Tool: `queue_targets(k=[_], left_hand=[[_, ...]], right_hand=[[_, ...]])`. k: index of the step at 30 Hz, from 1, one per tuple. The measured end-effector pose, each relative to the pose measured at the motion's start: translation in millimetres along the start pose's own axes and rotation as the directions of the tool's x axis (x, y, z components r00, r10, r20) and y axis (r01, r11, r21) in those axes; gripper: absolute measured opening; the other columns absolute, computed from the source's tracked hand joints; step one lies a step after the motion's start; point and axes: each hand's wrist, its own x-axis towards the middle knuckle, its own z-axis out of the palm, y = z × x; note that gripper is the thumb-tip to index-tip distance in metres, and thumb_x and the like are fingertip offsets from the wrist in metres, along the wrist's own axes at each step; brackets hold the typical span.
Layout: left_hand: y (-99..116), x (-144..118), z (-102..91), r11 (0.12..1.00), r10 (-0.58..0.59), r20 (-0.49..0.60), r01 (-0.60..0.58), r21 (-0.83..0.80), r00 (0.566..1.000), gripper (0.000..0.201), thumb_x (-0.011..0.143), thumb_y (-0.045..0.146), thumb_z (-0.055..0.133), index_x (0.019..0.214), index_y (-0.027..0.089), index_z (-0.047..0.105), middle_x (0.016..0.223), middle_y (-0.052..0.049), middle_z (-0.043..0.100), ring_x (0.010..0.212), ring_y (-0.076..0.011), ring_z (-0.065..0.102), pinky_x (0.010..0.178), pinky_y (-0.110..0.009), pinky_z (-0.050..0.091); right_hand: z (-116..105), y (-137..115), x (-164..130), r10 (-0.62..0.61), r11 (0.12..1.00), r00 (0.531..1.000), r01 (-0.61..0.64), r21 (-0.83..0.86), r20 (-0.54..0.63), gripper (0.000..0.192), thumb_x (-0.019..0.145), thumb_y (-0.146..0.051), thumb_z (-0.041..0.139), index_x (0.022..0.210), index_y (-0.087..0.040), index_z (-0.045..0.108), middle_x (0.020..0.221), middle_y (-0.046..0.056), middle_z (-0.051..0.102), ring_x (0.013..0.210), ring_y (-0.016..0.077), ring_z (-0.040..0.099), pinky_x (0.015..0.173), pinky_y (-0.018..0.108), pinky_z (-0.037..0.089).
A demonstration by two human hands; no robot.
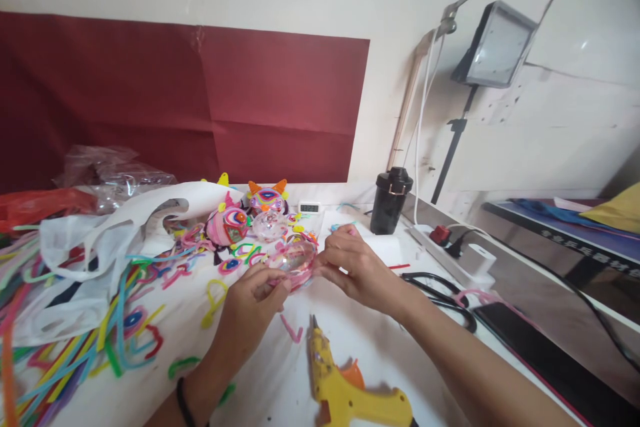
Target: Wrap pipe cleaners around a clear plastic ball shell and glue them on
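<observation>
My left hand (pixel 253 310) pinches the near left edge of a clear plastic ball (pixel 296 257) that has pink pipe cleaner around its rim. On the ball's right side, my right hand (pixel 353 267) has its thumb and fingers closed at the edge; exactly what lies between the fingertips is hidden. A yellow glue gun (pixel 345 387) lies just in front, its nozzle pointing away from me. A bent pink pipe cleaner piece (pixel 291 330) rests between the gun and my left hand. Behind the ball are another clear ball (pixel 270 225) and a pink decorated ball (pixel 227 223).
Many coloured pipe cleaners (pixel 75 360) and white cut sheets (pixel 120 233) cover the left side. A decorated ball with orange ears (pixel 269 197), a small digital clock (pixel 309 207) and a black bottle (pixel 391 200) stand behind. Black-handled scissors (pixel 445 297), a phone (pixel 550 360) and a power strip (pixel 453 260) lie right.
</observation>
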Motion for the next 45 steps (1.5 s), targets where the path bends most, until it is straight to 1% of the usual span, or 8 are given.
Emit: queue_targets(k=[4,17,22,26,29,33,37,45], left_hand=[[-1.0,1.5,0.9,0.999,0.027,-0.013,-0.026,0.039,1.0,0.018,0.075,0.035,0.062,0.072,0.018,0.067,0.072,0.001,0.057,0.054,-0.0113,0.057,0.048,-0.022,0.049],[-0.6,1.8,-1.4,0.992,0.03,0.003,-0.03,0.121,1.0,0.023,0.075,0.04,0.059,0.067,0.019,0.063,0.067,0.002,0.053,0.051,-0.0116,0.053,0.048,-0.022,0.045],[-0.2,1.4,-2.1,0.981,0.053,-0.009,-0.051,0.185,0.999,0.022,0.075,0.039,0.059,0.064,0.019,0.061,0.063,0.003,0.054,0.052,-0.0121,0.052,0.048,-0.022,0.044],[0.7,2.0,-2.3,0.975,0.062,-0.02,-0.056,0.213,0.998,0.022,0.074,0.038,0.06,0.062,0.02,0.059,0.06,0.004,0.053,0.05,-0.0118,0.051,0.047,-0.021,0.042],[0.5,3.0,-2.1,0.979,0.064,-0.031,-0.057,0.194,0.997,0.021,0.074,0.037,0.06,0.061,0.02,0.059,0.058,0.004,0.052,0.049,-0.0115,0.05,0.046,-0.021,0.042],[-0.3,3.6,-2.0,0.984,0.063,-0.032,-0.057,0.171,0.997,0.019,0.073,0.035,0.061,0.061,0.02,0.058,0.057,0.004,0.05,0.048,-0.011,0.048,0.044,-0.021,0.041],[-1.0,2.9,-1.9,0.987,0.044,-0.035,-0.039,0.155,0.998,0.017,0.071,0.033,0.061,0.06,0.02,0.057,0.055,0.005,0.047,0.048,-0.0108,0.046,0.044,-0.02,0.039],[-5.1,4.3,0.7,0.993,-0.013,-0.017,0.015,0.119,1.0,0.017,0.067,0.032,0.062,0.058,0.019,0.055,0.052,0.006,0.043,0.045,-0.0096,0.04,0.041,-0.019,0.032]], right_hand=[[7.1,1.8,0.2,0.094,0.995,0.995,-0.094,0.044,-0.008,0.018,0.092,-0.02,0.053,0.078,-0.014,0.061,0.066,0.002,0.054,0.064,0.0158,0.048,0.067,0.03,0.034],[15.4,-3.5,2.4,0.32,0.931,0.947,-0.321,0.176,0.035,0.016,0.081,-0.011,0.059,0.066,-0.016,0.056,0.059,-0.005,0.047,0.058,0.0112,0.044,0.072,0.03,0.032],[17.0,-6.1,3.3,0.389,0.9,0.919,-0.393,0.187,0.057,0.027,0.075,-0.008,0.06,0.055,-0.018,0.045,0.053,-0.008,0.037,0.052,0.0089,0.035,0.059,0.024,0.03],[15.0,-7.5,2.1,0.434,0.878,0.898,-0.44,0.187,0.072,0.012,0.074,-0.01,0.064,0.07,-0.018,0.057,0.053,-0.009,0.039,0.048,0.0093,0.037,0.053,0.023,0.03],[13.5,-8.0,0.9,0.428,0.88,0.9,-0.435,0.19,0.076,0.015,0.078,-0.016,0.069,0.092,-0.018,0.064,0.072,-0.002,0.055,0.065,0.0143,0.052,0.063,0.026,0.039],[14.2,-7.3,-0.1,0.383,0.881,0.913,-0.406,0.244,0.137,0.01,0.084,-0.015,0.065,0.091,-0.02,0.069,0.097,0.005,0.064,0.086,0.0176,0.06,0.074,0.03,0.043],[15.5,-6.8,-0.2,0.323,0.89,0.929,-0.363,0.277,0.179,0.009,0.085,-0.011,0.062,0.087,-0.018,0.067,0.089,0.002,0.069,0.077,0.0148,0.061,0.076,0.03,0.041],[19.7,-7.3,-2.9,0.3,0.911,0.93,-0.345,0.224,0.212,0.01,0.083,-0.009,0.06,0.077,-0.017,0.06,0.078,0.0,0.064,0.071,0.0139,0.058,0.08,0.033,0.039]])
